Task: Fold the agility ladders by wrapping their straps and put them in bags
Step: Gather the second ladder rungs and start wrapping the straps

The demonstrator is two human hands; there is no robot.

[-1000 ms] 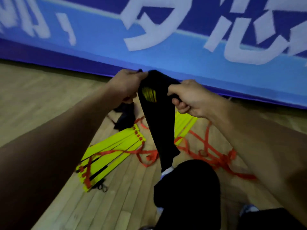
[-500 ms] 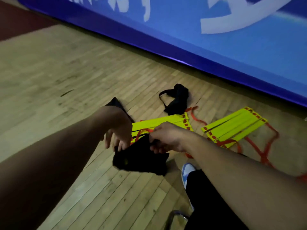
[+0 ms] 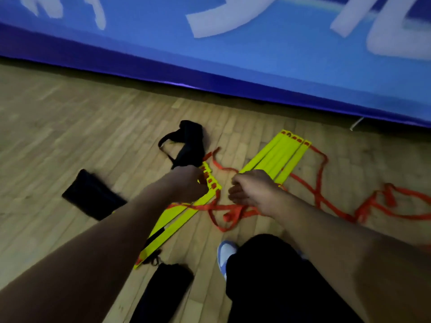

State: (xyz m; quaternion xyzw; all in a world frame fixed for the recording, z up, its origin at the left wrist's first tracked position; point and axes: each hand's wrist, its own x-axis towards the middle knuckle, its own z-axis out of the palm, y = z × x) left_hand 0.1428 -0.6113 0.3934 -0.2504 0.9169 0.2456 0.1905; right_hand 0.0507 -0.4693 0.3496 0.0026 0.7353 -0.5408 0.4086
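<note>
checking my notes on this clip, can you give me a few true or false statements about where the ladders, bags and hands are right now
1. The left hand is at the end of the nearer yellow ladder bundle. True.
2. The second yellow ladder bundle is already inside a bag. False: it lies bare on the wooden floor, with orange straps loose around it.
3. A flat black bag lies on the floor to the left of the left forearm. True.
4. The right hand is holding a black bag. False: no bag is in it; it is closed just above the orange straps.
5. The orange straps are wrapped tight round both bundles. False: they trail across the floor.
</note>
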